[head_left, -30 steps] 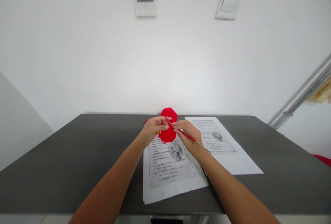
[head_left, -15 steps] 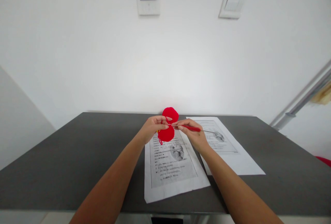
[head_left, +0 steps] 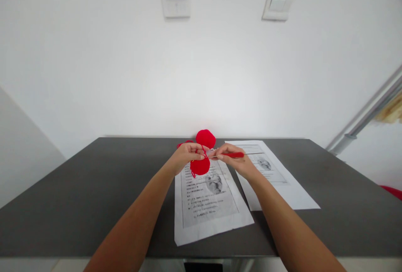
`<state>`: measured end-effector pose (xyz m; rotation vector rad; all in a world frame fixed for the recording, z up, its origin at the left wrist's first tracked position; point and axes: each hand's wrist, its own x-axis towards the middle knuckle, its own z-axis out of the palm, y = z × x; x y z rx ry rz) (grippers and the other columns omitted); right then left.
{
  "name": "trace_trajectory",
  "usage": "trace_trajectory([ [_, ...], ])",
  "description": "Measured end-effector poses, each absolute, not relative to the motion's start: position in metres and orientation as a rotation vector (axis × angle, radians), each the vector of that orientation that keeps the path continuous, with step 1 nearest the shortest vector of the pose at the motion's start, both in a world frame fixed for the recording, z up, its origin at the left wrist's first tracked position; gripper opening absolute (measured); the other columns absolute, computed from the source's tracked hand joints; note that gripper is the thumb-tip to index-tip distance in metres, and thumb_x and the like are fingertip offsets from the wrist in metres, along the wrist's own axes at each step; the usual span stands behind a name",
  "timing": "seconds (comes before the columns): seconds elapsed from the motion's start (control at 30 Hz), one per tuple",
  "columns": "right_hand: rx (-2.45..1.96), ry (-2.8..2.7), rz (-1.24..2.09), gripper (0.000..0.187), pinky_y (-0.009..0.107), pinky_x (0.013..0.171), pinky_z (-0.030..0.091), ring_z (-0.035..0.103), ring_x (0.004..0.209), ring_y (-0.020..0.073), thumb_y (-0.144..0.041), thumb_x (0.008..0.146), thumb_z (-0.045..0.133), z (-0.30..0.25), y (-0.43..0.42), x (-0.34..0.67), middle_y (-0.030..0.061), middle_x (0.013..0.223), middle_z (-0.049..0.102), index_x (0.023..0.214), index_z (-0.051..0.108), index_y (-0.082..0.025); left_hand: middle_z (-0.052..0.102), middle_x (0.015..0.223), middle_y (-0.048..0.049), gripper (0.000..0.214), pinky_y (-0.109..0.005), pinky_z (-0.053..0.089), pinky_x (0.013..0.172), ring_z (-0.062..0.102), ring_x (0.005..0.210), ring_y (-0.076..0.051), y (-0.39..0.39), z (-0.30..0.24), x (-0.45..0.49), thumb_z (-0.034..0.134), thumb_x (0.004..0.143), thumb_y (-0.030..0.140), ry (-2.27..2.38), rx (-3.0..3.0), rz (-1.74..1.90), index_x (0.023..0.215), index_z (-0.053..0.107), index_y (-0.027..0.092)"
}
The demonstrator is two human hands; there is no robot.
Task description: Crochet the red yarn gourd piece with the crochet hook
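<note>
My left hand pinches a round piece of red crochet work, which hangs below its fingers with a small loop at its lower left. A strand of red yarn runs over the left fingers. In my right hand is a crochet hook with a red handle, held like a pen; its thin metal tip points left and meets the top edge of the crochet piece. Behind the hands a red ball of yarn lies near the wall. The exact stitch at the tip is too small to make out.
Two printed sheets lie on the dark table: the nearer sheet under the hands, the other sheet to the right. The white wall rises right behind the table. A grey rail slants at the far right.
The crochet hook has tilted closer to level, its tip still at the work. The crochet piece has shifted slightly down and left. More red yarn shows behind my left hand.
</note>
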<state>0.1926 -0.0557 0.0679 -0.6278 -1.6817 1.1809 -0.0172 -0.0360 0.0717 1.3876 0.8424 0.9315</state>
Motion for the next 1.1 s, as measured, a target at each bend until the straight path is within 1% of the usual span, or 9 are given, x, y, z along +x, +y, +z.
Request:
trace_trajectory([
  [0.2, -0.656, -1.824, 1.053, 0.016, 0.039, 0.085, 0.05, 0.065, 0.09, 0.0204, -0.035, 0.084, 0.062, 0.066, -0.055, 0.197, 0.0064, 0.091, 0.069, 0.083, 0.063, -0.019, 0.058, 0.066, 0.0014, 0.031, -0.025, 0.035, 0.062, 0.049, 0.062, -0.009, -0.037, 0.07, -0.015, 0.072, 0.058, 0.018, 0.864, 1.42, 0.924, 0.089, 0.072, 0.014],
  [0.4, -0.709, -1.981, 0.817, 0.014, 0.033, 0.078, 0.049, 0.063, 0.085, 0.0188, -0.03, 0.088, 0.055, 0.067, -0.057, 0.195, 0.0051, 0.088, 0.067, 0.085, 0.063, -0.019, 0.059, 0.066, 0.0009, 0.034, -0.026, 0.039, 0.064, 0.052, 0.063, -0.011, -0.038, 0.071, -0.012, 0.073, 0.056, 0.019, 0.911, 1.446, 0.992, 0.089, 0.07, 0.013],
  [0.5, -0.718, -2.051, 0.716, 0.013, 0.032, 0.075, 0.048, 0.062, 0.083, 0.0184, -0.027, 0.09, 0.052, 0.066, -0.058, 0.192, 0.0043, 0.089, 0.067, 0.085, 0.062, -0.02, 0.06, 0.065, 0.0011, 0.033, -0.026, 0.041, 0.063, 0.053, 0.062, -0.011, -0.039, 0.072, -0.01, 0.073, 0.055, 0.017, 0.928, 1.468, 1.016, 0.088, 0.07, 0.013],
  [0.63, -0.683, -2.132, 0.542, 0.01, 0.032, 0.073, 0.047, 0.059, 0.079, 0.0177, -0.024, 0.09, 0.051, 0.062, -0.057, 0.187, 0.0039, 0.085, 0.063, 0.086, 0.06, -0.022, 0.062, 0.065, 0.0004, 0.032, -0.026, 0.042, 0.063, 0.055, 0.062, -0.011, -0.041, 0.072, -0.008, 0.073, 0.056, 0.016, 0.961, 1.491, 1.018, 0.088, 0.07, 0.012],
  [0.7, -0.632, -2.126, 0.455, 0.01, 0.032, 0.074, 0.048, 0.058, 0.081, 0.0179, -0.023, 0.091, 0.05, 0.059, -0.057, 0.184, 0.0046, 0.085, 0.062, 0.087, 0.059, -0.022, 0.062, 0.066, -0.0001, 0.033, -0.027, 0.043, 0.065, 0.056, 0.063, -0.012, -0.04, 0.071, -0.007, 0.073, 0.057, 0.017, 0.966, 1.495, 1.047, 0.089, 0.069, 0.012],
  [0.83, -0.59, -2.027, 0.311, 0.009, 0.033, 0.08, 0.049, 0.059, 0.09, 0.0185, -0.022, 0.091, 0.051, 0.054, -0.057, 0.177, 0.0076, 0.095, 0.06, 0.09, 0.06, -0.022, 0.064, 0.068, -0.0004, 0.039, -0.028, 0.045, 0.068, 0.058, 0.066, -0.014, -0.038, 0.07, -0.005, 0.074, 0.058, 0.019, 0.972, 1.482, 1.124, 0.095, 0.067, 0.012],
  [0.9, -0.599, -1.99, 0.269, 0.008, 0.033, 0.081, 0.049, 0.059, 0.091, 0.0185, -0.021, 0.09, 0.052, 0.05, -0.056, 0.175, 0.008, 0.098, 0.059, 0.092, 0.06, -0.023, 0.064, 0.067, 0.0, 0.042, -0.028, 0.044, 0.067, 0.058, 0.066, -0.014, -0.037, 0.068, -0.004, 0.076, 0.057, 0.019, 0.991, 1.45, 1.157, 0.097, 0.066, 0.012],
  [1.0, -0.598, -1.974, 0.235, 0.01, 0.033, 0.082, 0.05, 0.06, 0.091, 0.0182, -0.019, 0.09, 0.053, 0.045, -0.054, 0.175, 0.0074, 0.097, 0.06, 0.094, 0.061, -0.023, 0.064, 0.065, 0.0008, 0.047, -0.027, 0.044, 0.068, 0.058, 0.064, -0.013, -0.037, 0.067, -0.002, 0.079, 0.053, 0.019, 0.964, 1.337, 1.162, 0.097, 0.065, 0.011],
  [1.1, -0.56, -1.98, 0.174, 0.012, 0.034, 0.081, 0.051, 0.06, 0.092, 0.0183, -0.017, 0.089, 0.053, 0.042, -0.052, 0.177, 0.0078, 0.1, 0.061, 0.097, 0.061, -0.023, 0.066, 0.068, -0.0017, 0.046, -0.027, 0.045, 0.069, 0.06, 0.065, -0.013, -0.04, 0.066, 0.0, 0.081, 0.052, 0.021, 0.84, 1.164, 1.102, 0.094, 0.067, 0.01],
])
